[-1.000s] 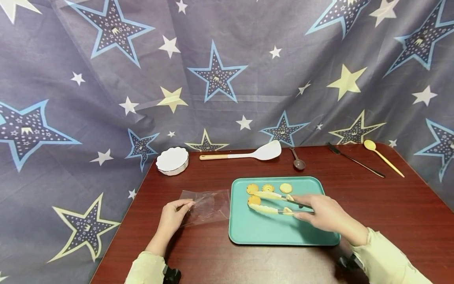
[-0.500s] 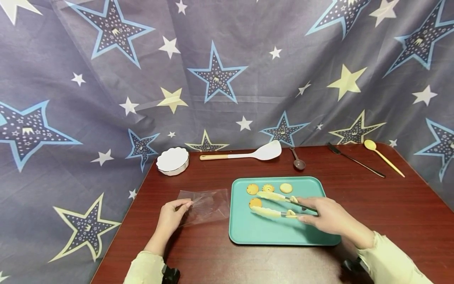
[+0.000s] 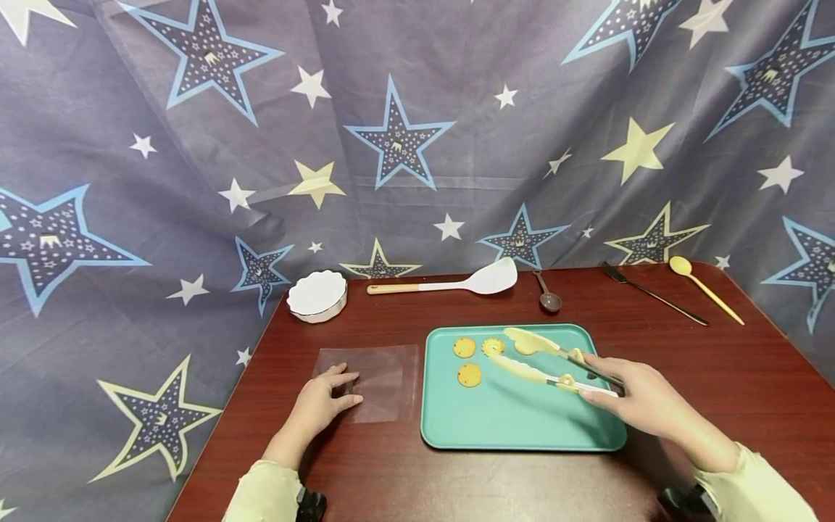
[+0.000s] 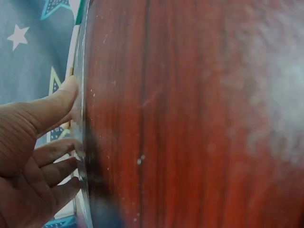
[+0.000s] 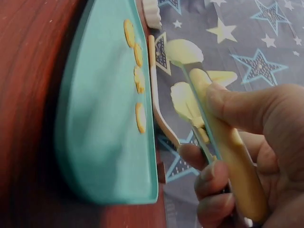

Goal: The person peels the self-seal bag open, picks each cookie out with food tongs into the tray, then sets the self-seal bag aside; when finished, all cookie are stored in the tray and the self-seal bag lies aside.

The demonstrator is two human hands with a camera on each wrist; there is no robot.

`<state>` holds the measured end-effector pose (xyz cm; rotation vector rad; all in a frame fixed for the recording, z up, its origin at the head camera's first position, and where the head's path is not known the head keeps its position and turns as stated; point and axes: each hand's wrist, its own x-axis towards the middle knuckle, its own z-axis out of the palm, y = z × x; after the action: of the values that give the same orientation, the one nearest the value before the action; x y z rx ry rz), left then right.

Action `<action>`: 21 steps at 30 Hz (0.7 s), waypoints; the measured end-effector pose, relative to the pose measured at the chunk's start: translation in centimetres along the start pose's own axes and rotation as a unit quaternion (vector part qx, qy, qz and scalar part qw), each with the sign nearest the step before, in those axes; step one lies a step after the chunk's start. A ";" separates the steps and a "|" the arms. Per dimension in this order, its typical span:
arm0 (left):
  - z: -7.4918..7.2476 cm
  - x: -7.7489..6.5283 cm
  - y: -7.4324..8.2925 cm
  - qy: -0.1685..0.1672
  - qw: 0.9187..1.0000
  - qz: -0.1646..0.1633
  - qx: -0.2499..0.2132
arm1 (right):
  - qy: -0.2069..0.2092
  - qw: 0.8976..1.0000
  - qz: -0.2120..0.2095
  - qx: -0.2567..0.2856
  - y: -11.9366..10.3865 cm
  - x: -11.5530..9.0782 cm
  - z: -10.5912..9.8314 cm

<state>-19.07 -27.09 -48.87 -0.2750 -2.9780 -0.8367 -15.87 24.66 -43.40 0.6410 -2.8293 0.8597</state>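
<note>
My left hand (image 3: 320,402) rests on a flat clear plastic bag (image 3: 388,384) left of the tray, its fingers spread and fairly straight. In the left wrist view the fingertips touch the bag's thin sheet, seen edge-on. The right hand (image 3: 655,406) grips yellow-tipped tongs (image 3: 525,370) by the handles, thumb on one arm and fingers round the other. Nothing sits between the parted tips, held over the green tray (image 3: 515,428). On the tray lie several biscuits: a round one (image 3: 469,375) in front, and a row behind with a flower-shaped one (image 3: 492,344). The tongs partly cover the rightmost biscuit (image 3: 524,349).
Along the table's back edge lie a white fluted dish (image 3: 317,297), a white spatula (image 3: 493,279) with a wooden handle, a brown measuring spoon (image 3: 550,301), a dark slim tool (image 3: 659,299) and a yellow spoon (image 3: 681,267). A starry curtain (image 3: 365,43) hangs behind.
The tongs have moved right and back, away from the front biscuit, which stays on the tray. My left hand has let go of the bag's edge and spread its fingers; the bag lies flatter.
</note>
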 end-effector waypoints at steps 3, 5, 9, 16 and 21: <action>0.1 -0.1 0.2 -0.019 1.000 0.001 0.025 | 0.035 0.999 0.017 -0.008 0.7 -0.8 -0.2; 0.1 -0.2 0.3 -0.024 0.999 0.003 0.034 | 0.057 0.998 0.035 -0.009 1.2 -1.4 -0.4; 0.1 -0.3 0.2 -0.026 0.999 0.009 0.038 | 0.091 0.991 0.094 -0.018 2.3 -2.5 -0.7; -0.1 -0.4 0.0 -0.031 0.999 0.017 0.039 | 0.117 0.969 0.207 -0.072 5.3 -4.7 -1.2; -0.2 -0.5 0.1 -0.031 0.999 0.022 0.038 | 0.100 0.955 0.267 -0.076 7.1 -5.8 -1.7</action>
<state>-18.54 -27.16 -48.69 -0.3696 -3.0398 -0.7220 -13.68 33.03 -46.89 -0.2391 -2.8683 0.7040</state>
